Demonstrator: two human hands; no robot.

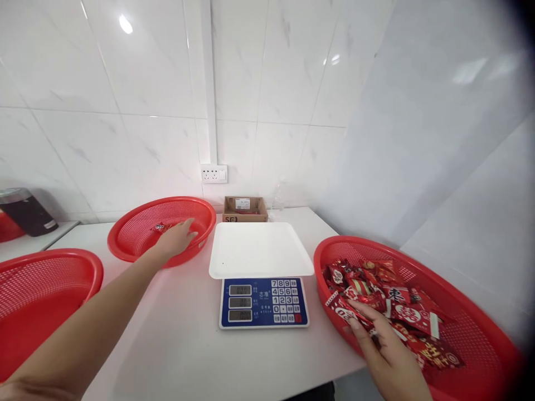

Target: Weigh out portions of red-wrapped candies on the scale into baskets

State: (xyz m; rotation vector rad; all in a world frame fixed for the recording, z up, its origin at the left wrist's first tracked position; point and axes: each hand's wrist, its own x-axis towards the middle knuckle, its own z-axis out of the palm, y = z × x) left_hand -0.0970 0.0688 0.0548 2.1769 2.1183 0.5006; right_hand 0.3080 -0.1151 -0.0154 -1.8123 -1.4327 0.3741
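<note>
My left hand (178, 239) reaches into the far red plastic basket (125, 225), its visible fingers stretched and apart. Beside it, a few small red packets (161, 227) lie in that basket. At the right, my right hand (390, 353) is over another red basket (480, 301) that holds many red snack packets (412, 314). Its thumb and fingers pinch a red-and-white snack packet (340, 308) near the basket's left rim. Between the baskets stands a digital scale with a bare white pan (261, 250) and a blue keypad panel (264, 302).
A third red basket (45, 301) sits at the near left, partly behind my forearm. Behind the scale are a small cardboard box (244, 216) and a clear plastic bottle (278, 196). A dark cylindrical container (31, 211) lies far left. The tiled wall has a socket (214, 174).
</note>
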